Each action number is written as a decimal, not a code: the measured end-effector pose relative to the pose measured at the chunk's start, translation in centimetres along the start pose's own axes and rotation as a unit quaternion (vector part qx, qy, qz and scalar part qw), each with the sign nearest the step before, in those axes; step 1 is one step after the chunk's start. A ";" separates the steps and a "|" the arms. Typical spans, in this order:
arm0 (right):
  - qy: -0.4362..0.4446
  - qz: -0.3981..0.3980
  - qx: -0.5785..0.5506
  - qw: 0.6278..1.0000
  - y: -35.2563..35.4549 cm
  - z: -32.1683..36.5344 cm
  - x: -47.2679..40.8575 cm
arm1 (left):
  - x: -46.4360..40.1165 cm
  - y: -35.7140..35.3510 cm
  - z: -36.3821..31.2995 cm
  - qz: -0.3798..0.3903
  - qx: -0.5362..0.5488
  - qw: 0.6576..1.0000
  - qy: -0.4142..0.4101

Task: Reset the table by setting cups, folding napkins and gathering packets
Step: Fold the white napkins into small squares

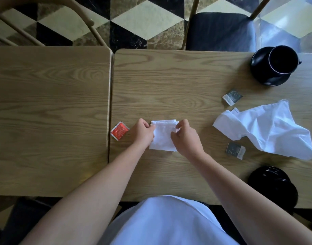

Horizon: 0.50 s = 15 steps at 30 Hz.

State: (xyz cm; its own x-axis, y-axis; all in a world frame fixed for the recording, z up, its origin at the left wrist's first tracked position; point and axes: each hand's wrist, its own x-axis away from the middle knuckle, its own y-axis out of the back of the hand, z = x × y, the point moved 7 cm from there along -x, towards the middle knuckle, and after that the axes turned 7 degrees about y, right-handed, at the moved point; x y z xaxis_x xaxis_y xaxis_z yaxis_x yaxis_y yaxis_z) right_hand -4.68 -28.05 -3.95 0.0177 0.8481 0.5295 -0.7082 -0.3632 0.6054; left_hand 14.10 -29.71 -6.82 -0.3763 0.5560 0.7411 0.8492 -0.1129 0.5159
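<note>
Where both hands (165, 134) pinch it, folded napkin (163, 137) between them.

head view, steeply downward, table (169, 82) close

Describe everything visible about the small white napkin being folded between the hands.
The small white folded paper napkin lies flat on the right-hand light wood-grain table, a rough rectangle with layered edges along its far side. The left hand pinches its left edge, the right hand covers its right edge. It looks thin and slightly creased.
</note>
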 end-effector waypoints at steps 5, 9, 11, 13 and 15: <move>0.166 0.151 0.227 0.948 -3.6 3.1 0.1 | 2.6 -0.6 -2.8 -0.006 -0.219 0.935 -0.280; 0.169 0.157 0.301 0.925 -4.0 3.6 -0.6 | 3.6 -2.3 -1.2 0.127 -0.375 0.864 -0.310; 0.166 0.158 0.313 0.922 -4.1 3.6 -0.7 | 3.3 -2.8 -1.1 0.131 -0.434 0.835 -0.313; 0.163 0.150 0.330 0.918 -4.1 3.5 -1.0 | 2.7 -3.2 -1.7 0.117 -0.463 0.821 -0.313; 0.152 0.145 0.353 0.912 -3.7 3.3 -1.5 | 2.0 -3.4 -2.2 0.116 -0.483 0.817 -0.293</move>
State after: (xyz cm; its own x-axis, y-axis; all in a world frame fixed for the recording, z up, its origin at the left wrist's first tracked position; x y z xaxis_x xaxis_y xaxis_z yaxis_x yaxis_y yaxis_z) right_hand 0.29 -29.28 -5.01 -0.3702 0.7052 0.6047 -0.0195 -0.6567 0.7539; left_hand 9.62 -29.97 -6.14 0.2344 0.6943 0.6804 0.0763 -0.7109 0.6991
